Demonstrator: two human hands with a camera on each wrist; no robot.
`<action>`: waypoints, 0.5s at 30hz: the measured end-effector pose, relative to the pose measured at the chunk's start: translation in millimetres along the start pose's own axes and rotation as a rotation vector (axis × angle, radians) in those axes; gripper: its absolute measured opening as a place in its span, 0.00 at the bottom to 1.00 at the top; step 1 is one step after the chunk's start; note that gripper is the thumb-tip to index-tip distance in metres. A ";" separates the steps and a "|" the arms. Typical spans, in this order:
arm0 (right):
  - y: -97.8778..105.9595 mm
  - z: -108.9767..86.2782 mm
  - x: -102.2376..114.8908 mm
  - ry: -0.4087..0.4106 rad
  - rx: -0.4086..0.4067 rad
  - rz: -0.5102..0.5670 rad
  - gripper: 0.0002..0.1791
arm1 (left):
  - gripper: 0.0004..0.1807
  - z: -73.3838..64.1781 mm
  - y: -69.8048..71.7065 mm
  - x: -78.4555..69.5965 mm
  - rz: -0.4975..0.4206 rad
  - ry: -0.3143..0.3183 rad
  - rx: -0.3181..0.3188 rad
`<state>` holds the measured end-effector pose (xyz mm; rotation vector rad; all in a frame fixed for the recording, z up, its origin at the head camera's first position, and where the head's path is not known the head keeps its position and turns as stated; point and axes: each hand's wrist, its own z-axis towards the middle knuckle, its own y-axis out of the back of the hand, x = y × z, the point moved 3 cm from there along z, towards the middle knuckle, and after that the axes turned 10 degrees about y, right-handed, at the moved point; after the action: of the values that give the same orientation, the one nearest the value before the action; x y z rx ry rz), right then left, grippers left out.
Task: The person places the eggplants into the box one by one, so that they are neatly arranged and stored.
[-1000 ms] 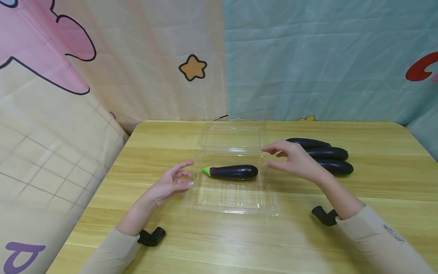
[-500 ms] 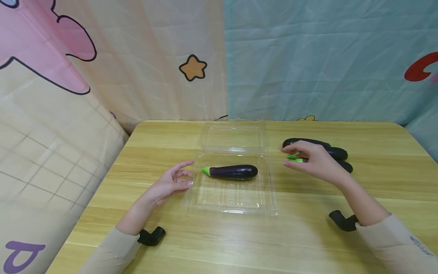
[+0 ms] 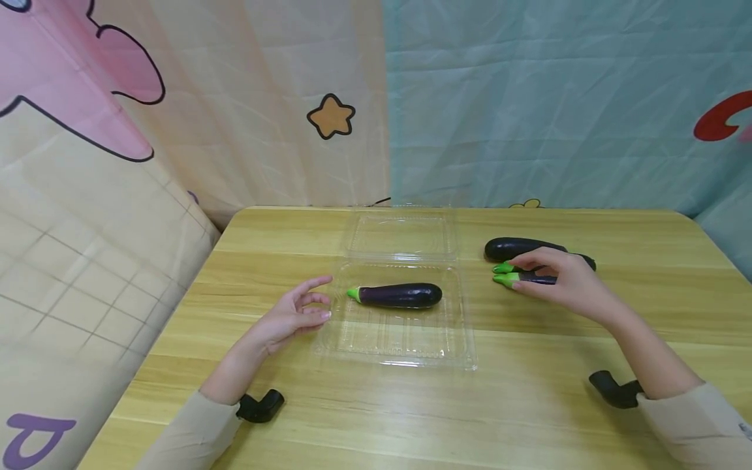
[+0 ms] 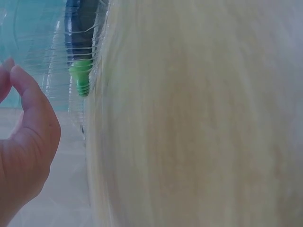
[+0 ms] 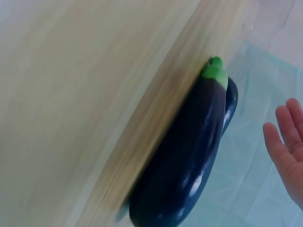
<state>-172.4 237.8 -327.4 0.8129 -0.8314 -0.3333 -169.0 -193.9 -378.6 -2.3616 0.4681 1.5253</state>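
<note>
A clear plastic clamshell box (image 3: 399, 361) lies with its lid folded back on the table. Inside its base rests one dark purple eggplant (image 3: 405, 296), green stem pointing left. Beside the box's left edge, my left hand (image 3: 288, 320) has its fingers loosely bent and holds nothing. My right hand (image 3: 566, 281) hangs over a group of eggplants to the right, thumb and fingers spread around the nearest eggplant (image 3: 536, 278). In the right wrist view, a gap shows between the right hand (image 5: 289, 146) and the nearest eggplant (image 5: 182, 156). Another eggplant (image 3: 517, 247) lies behind; the middle one is partly hidden.
The box's lid (image 3: 402, 235) lies flat toward the table's back edge. Black curved pieces stick out at the left cuff (image 3: 261, 406) and right cuff (image 3: 613, 390). A printed curtain (image 3: 529, 117) hangs behind the wooden table (image 3: 411, 431).
My right hand has moved right, from beside the box to over the eggplants, uncovering their green stems. The left hand and the eggplant in the box have stayed put.
</note>
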 end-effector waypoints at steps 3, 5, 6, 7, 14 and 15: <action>3.3 -4.4 -3.5 -0.013 0.005 -0.024 0.17 | 0.40 -0.6 0.2 -0.2 -0.001 -0.002 0.000; 5.9 -7.3 -5.6 -0.023 0.009 -0.038 0.17 | 0.40 -0.9 0.2 -0.2 -0.001 -0.002 -0.001; 7.3 -8.6 -6.6 -0.022 0.012 -0.048 0.17 | 0.40 -0.9 0.2 -0.1 -0.002 -0.003 -0.001; 8.6 -10.1 -7.8 -0.032 0.014 -0.051 0.17 | 0.40 -0.9 0.1 -0.2 0.000 -0.003 -0.001; 16.5 -20.3 -13.4 -0.083 0.012 -0.047 0.17 | 0.40 -1.2 -0.9 -0.6 0.005 -0.003 -0.006; 17.8 -22.2 -14.5 -0.095 0.014 -0.047 0.17 | 0.40 -1.2 -1.0 -0.8 0.004 -0.003 -0.006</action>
<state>-165.6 268.8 -330.6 0.8357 -0.9056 -0.4103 -167.8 -193.4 -377.3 -2.3643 0.4686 1.5345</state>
